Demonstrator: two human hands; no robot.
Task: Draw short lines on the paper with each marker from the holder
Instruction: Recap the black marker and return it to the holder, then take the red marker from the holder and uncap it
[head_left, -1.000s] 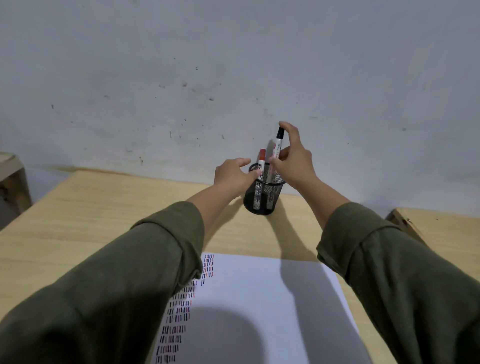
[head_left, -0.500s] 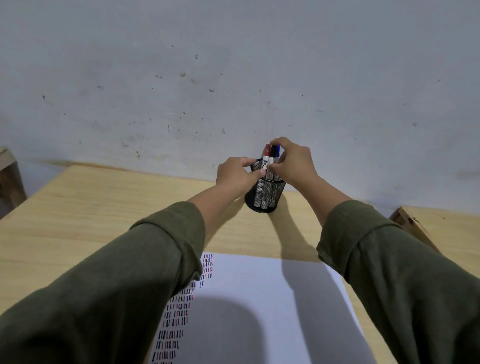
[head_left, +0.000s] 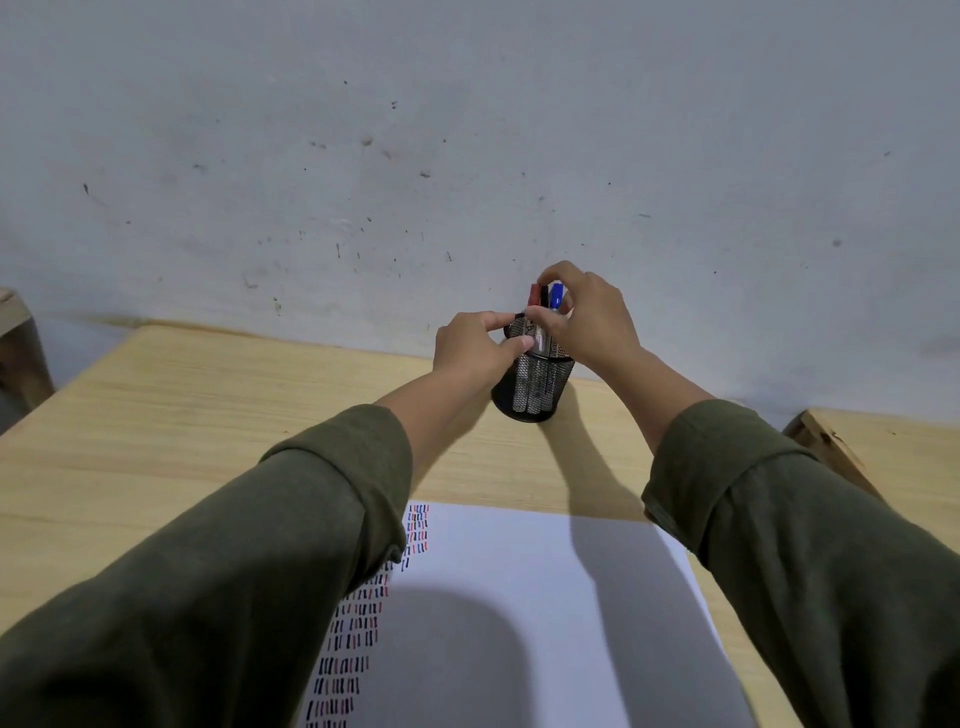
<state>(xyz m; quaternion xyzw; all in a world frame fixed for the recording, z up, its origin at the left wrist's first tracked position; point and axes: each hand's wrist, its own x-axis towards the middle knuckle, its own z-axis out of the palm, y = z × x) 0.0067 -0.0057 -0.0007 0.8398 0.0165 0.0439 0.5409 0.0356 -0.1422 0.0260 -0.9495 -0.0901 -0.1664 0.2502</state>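
Head view: mesh holder (head_left: 535, 384) near bench (head_left: 208, 415) far edge, left hand (head_left: 480, 345) clamped on its rim, right hand (head_left: 584, 317) pinching among 3 markers (head_left: 545, 299); steady holder, lift 1 straight up toward paper (head_left: 519, 597).

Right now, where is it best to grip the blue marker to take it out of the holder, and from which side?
Probably by its cap end, from above. The blue marker stands nearly upright in the mesh holder, so only its top shows above the rim. The red marker and a black one stand close on its left, so a narrow fingertip pinch and a straight upward pull suit best.
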